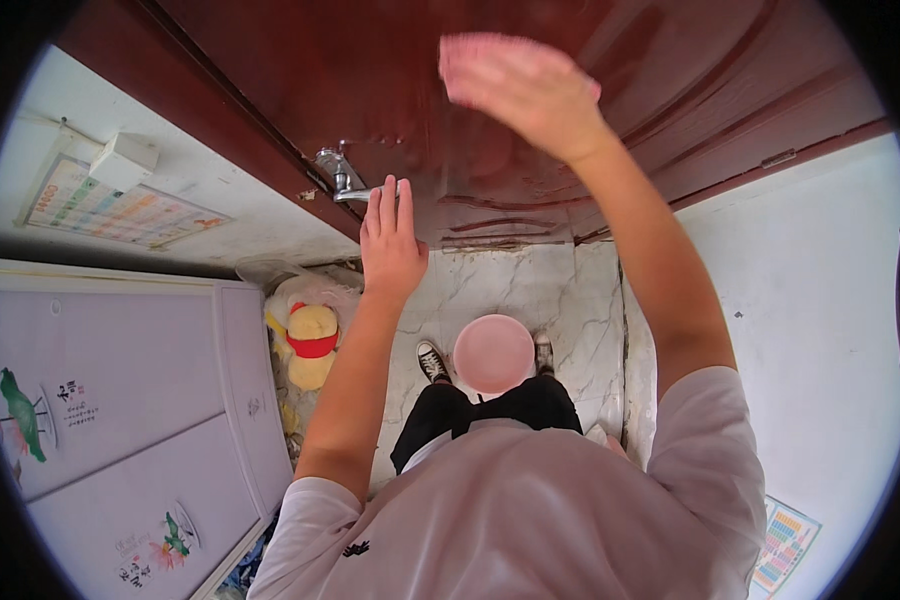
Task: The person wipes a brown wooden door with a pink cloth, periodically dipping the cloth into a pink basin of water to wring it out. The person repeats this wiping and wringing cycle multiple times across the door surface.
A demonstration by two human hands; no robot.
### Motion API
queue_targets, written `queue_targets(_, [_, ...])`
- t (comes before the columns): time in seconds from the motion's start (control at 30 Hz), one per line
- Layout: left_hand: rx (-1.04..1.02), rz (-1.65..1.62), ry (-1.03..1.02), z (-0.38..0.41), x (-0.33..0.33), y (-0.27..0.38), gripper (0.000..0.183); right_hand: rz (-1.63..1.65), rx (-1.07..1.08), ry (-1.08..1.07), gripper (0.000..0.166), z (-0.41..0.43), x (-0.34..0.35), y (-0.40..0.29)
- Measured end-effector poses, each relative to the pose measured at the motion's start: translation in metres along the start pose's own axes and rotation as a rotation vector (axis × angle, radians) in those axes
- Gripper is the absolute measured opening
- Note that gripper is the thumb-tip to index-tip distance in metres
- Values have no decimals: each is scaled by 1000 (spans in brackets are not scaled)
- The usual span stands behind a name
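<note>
Pressed flat over a pink cloth (461, 64), my right hand (536, 94) is against the upper part of a dark red door (390, 67); the hand is slightly blurred. My left hand (394, 247) is raised near the metal door handle (352, 191), its fingers extended and overlapping the lever's end; whether it touches the lever I cannot tell. No object shows in the left hand. Below, a round pink basin (494, 354) stands on the marbled floor tiles (465, 292), between my two shoes.
A pale cabinet (120, 360) with lotus pictures stands on the left. Beside it a yellow plush toy (313, 345) with a red band lies among plastic bags. Charts hang on the white walls, and a white box (124, 161) is fixed near the door frame.
</note>
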State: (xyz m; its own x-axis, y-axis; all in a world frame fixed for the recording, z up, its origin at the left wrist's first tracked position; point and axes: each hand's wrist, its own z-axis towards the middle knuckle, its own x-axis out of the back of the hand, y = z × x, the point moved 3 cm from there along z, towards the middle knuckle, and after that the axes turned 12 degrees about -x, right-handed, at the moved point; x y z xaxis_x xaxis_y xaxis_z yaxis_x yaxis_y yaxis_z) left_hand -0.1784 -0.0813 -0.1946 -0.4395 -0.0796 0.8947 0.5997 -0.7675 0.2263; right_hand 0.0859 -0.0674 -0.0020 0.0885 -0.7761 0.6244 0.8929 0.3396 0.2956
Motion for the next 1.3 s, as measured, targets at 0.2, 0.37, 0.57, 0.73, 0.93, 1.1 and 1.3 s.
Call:
queue_targets(0.2, [-55,-63,318,-14,-20,0,100,-81,-5,237,42,-8,-13,-13])
queue_targets(0.37, [-173,-3,509,-52,-102,10,95,-53,87,80,44,-164,-125,-53])
queue_targets(0.57, [-230,-40,492,-122,-212,4,91,-146,223,29,52,-315,-255,-110])
queue_targets(0.73, [-83,-27,582,-188,-286,-17,87,-278,248,21,59,-342,-272,-107])
queue_targets(0.93, [-135,-139,359,-235,-377,1,80,-213,-193,360,57,-241,-160,-58])
queue_targets(1.1, [-160,-248,293,-206,-388,25,77,-258,-298,335,60,-278,-203,-78])
queue_targets(1.3, [-236,-312,266,-208,-394,27,70,-146,-166,103,69,-413,-303,-115])
